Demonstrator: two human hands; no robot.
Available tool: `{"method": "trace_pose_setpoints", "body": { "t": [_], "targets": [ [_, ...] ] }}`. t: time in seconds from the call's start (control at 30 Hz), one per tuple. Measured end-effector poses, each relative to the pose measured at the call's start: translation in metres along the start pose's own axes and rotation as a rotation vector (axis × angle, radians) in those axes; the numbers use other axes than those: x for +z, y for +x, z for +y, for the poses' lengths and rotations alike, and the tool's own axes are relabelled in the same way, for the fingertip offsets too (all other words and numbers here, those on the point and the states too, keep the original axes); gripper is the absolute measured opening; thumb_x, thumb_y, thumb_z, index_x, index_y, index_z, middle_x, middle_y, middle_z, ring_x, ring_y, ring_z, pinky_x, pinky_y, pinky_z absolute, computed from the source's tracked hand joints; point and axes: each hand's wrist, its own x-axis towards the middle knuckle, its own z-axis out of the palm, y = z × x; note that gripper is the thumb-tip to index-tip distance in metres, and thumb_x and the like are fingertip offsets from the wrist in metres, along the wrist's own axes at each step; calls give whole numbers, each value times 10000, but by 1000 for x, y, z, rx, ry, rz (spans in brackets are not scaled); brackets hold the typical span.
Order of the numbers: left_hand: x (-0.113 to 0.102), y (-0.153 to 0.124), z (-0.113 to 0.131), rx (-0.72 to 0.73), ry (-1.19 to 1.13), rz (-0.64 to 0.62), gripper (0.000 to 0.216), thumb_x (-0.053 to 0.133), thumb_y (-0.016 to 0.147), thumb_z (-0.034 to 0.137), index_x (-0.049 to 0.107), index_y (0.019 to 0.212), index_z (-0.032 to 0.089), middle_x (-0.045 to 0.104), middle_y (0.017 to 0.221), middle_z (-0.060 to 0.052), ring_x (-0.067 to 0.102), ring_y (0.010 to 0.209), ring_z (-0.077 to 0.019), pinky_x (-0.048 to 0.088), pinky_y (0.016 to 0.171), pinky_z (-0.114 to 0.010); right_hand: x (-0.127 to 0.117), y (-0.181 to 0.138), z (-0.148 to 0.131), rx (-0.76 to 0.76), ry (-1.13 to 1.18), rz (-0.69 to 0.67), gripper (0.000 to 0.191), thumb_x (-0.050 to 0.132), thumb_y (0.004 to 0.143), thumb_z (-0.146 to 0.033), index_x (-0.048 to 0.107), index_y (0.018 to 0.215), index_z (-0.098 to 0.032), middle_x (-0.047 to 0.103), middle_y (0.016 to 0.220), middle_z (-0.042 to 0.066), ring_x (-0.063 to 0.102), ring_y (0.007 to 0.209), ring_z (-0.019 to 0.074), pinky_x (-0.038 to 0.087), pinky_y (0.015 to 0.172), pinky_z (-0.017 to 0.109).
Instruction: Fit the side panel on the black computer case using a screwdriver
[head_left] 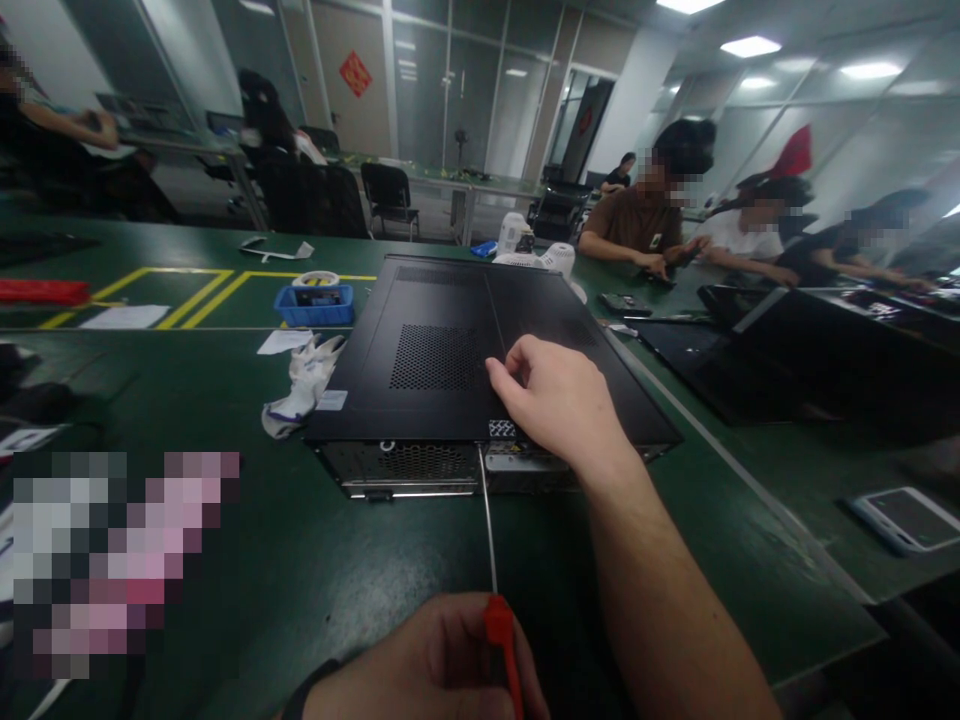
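Observation:
A black computer case (442,300) lies flat on the green table, its metal-edged rear panel facing me. At the bottom of the view, my left hand (420,660) is closed around the red handle of a screwdriver (488,530). The long thin shaft reaches forward to the rear panel near its middle, and its tip meets the edge just under the top cover. My right hand (559,395) rests on the cover to the right of the vent holes, holding nothing; its thumb stands apart and the other fingers bend, partly hidden.
Left of the case are white gloves (304,385), a blue bin (313,303) with a tape roll (315,280), and papers. A white device (525,245) stands behind it. Dark panels (825,350) and a phone-like device (911,518) lie to the right. Several people sit at tables beyond.

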Motion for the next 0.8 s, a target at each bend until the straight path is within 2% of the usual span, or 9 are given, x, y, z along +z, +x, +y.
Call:
{"method": "trace_pose_setpoints", "body": {
  "t": [0.2, 0.4, 0.5, 0.63, 0.8],
  "targets": [
    [-1, -2, -2, 1, -45, -10, 317, 868, 729, 385, 769, 906, 142, 754, 857, -67, 664, 727, -89, 431, 665, -174, 1, 0, 1, 6, 1, 3, 279, 555, 939, -464, 633, 798, -236, 709, 772, 25, 600, 678, 198, 295, 592, 326],
    [2, -2, 4, -61, -132, -16, 371, 893, 658, 299, 789, 965, 119, 775, 893, -94, 700, 763, -124, 492, 710, -205, 1, 0, 1, 10, 5, -6, 276, 558, 939, -465, 637, 805, -237, 716, 787, 30, 596, 679, 196, 300, 596, 322],
    [3, -1, 5, -53, -97, -18, 341, 885, 684, 294, 789, 961, 121, 779, 910, -98, 702, 770, -121, 488, 720, -202, 0, 1, 0, 13, 0, -14, 273, 559, 942, -458, 640, 810, -234, 718, 794, 32, 597, 682, 193, 301, 596, 320],
    [3, 1, 3, -19, -45, -30, 277, 879, 717, 276, 754, 926, 144, 776, 900, -79, 712, 786, -123, 474, 723, -202, 0, 1, 0, 9, 2, -6, 273, 560, 944, -458, 637, 806, -236, 717, 788, 24, 601, 683, 193, 306, 598, 319],
    [0, 2, -3, 15, 0, -2, 346, 903, 688, 313, 649, 864, 156, 756, 828, -34, 700, 725, -100, 440, 646, -173, 0, 0, -1, 18, -9, -11, 276, 561, 946, -458, 641, 807, -234, 720, 793, 29, 611, 696, 194, 306, 597, 320]
  ]
}}
